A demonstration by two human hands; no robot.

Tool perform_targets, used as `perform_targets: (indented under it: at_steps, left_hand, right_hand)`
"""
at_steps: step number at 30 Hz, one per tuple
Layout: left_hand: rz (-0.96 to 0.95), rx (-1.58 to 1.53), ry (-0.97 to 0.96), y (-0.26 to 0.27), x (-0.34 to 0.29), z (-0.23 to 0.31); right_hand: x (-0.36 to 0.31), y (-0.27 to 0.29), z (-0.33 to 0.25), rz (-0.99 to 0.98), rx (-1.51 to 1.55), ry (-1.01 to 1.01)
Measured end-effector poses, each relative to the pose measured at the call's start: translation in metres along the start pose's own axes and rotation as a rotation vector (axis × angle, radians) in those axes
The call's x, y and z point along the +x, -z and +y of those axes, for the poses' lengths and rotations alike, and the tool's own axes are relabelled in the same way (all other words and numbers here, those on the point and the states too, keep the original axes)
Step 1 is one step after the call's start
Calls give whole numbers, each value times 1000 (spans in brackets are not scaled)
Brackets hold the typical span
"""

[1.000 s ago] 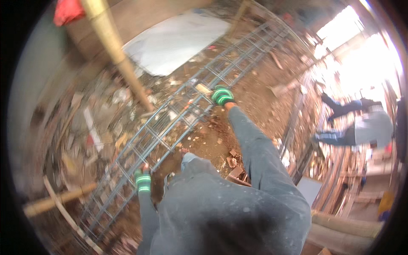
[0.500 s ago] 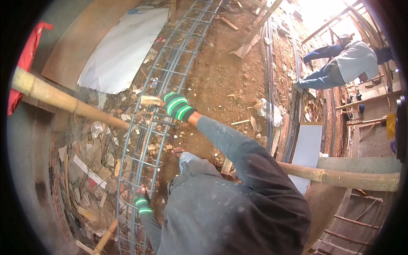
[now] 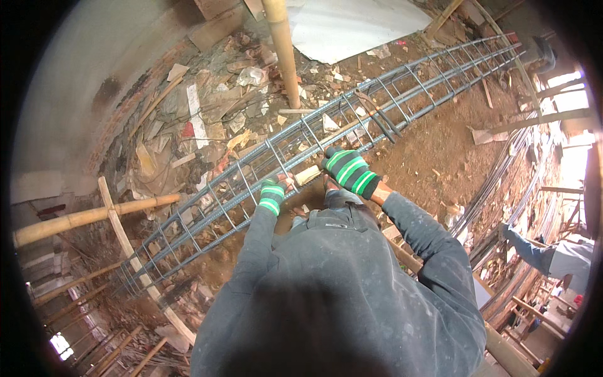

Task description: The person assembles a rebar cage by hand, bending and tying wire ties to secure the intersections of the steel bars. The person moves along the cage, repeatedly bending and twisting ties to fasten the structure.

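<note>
A long rebar cage (image 3: 248, 188) of steel bars and square stirrups lies slantwise before me. My left hand (image 3: 275, 190), in a green-and-black striped fingerless glove, is curled at the cage's near bar beside a stirrup. My right hand (image 3: 349, 171), gloved alike, is closed around a short pale piece (image 3: 308, 175), blocky and frayed-looking, pointing toward the left hand. Whether that piece is wood or a bundle cannot be made out. Pincers (image 3: 377, 114) with long dark handles rest across the cage, beyond the right hand.
A bamboo pole (image 3: 282, 53) stands past the cage amid broken rubble, and another (image 3: 94, 220) lies left. A pale sheet (image 3: 358, 28) covers ground at the far side. Loose long bars (image 3: 496, 195) run along the right, where another person (image 3: 553, 254) is bent over.
My view has swung round, so the cage now slants across it. My hands have come close together; the right has moved nearer with the pale piece, the left along the cage.
</note>
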State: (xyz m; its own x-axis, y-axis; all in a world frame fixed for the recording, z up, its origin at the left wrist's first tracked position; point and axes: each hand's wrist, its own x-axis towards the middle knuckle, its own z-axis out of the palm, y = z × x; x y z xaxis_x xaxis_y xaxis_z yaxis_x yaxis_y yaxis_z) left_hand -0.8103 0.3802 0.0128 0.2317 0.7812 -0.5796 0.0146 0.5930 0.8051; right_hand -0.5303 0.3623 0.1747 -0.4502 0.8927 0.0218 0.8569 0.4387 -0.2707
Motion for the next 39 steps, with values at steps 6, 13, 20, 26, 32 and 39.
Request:
perform_targets:
  at_steps: [6,13,20,26,32,39]
  left_hand:
    - [16,-71,28,5,6,-15]
    - [22,-78,-8,9,2,-15]
    - [76,-43,-1,8,-1,-16]
    - [35,-96,-33,11,-4,-16]
    - [19,-86,6,15,-4,-14]
    - [73,19,-16,12,-5,-7]
  right_hand:
    - [7,-31,-7,-154,-118,40]
    - [13,-54,-17,-200,-122,46]
    - [-9,-71,-42,-58,-19,-151]
    - [-29,-84,-55,-15,12,-231]
    - [-32,-77,-61,17,39,-267]
    - [-28,-74,-56,-44,81,-243]
